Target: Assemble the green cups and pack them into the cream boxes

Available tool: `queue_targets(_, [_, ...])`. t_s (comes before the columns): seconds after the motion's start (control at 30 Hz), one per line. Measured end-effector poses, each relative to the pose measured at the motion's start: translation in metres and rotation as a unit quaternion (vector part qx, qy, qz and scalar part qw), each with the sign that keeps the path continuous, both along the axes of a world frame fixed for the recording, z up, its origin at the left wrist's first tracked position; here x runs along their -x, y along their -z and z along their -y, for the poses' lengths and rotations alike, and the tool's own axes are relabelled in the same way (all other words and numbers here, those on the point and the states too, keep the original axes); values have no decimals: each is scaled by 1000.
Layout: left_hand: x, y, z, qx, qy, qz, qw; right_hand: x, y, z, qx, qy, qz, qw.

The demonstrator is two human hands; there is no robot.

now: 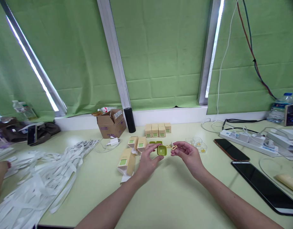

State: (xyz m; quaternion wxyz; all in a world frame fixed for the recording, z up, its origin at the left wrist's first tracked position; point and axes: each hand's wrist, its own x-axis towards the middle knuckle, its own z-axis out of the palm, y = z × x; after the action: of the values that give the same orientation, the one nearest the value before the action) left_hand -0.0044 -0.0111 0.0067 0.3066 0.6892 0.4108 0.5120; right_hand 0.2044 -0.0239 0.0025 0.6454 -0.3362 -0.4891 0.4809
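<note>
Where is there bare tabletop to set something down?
Bare tabletop shows between the left forearm and right forearm; also between the white straps and nearest kraft carton. Crowded beyond the green square container, and at right around the phones and power strip.

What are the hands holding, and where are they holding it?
The left hand holds a green box by its edges; the right hand pinches a pale loop near one end.
</note>
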Motion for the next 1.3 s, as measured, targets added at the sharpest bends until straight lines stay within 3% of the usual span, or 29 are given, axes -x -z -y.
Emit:
queue_targets(0.13, [0,2,2,-9,10,7,1000,5,1,5,-20,11,34,999])
queue_targets(0.23, [-1,2,5,-16,22,-5,1000,7,5,9,-88,57,127,986])
queue_targets(0.37, [-3,2,9,-27,40,-21,999,8,10,12,-224,139,256,930])
queue_targets(0.57, [-4,3,10,-79,61,-38,994,9,10,13,-391,173,336,839])
queue_targets(0.7, [-3,3,11,-123,64,-53,989,9,8,15,-400,212,396,799])
queue_targets(1.07, [-3,3,13,-182,67,-77,978,6,11,14,-408,247,488,731])
queue_targets(1.3, [-4,1,13,-191,68,-81,976,10,7,16,-425,256,502,708])
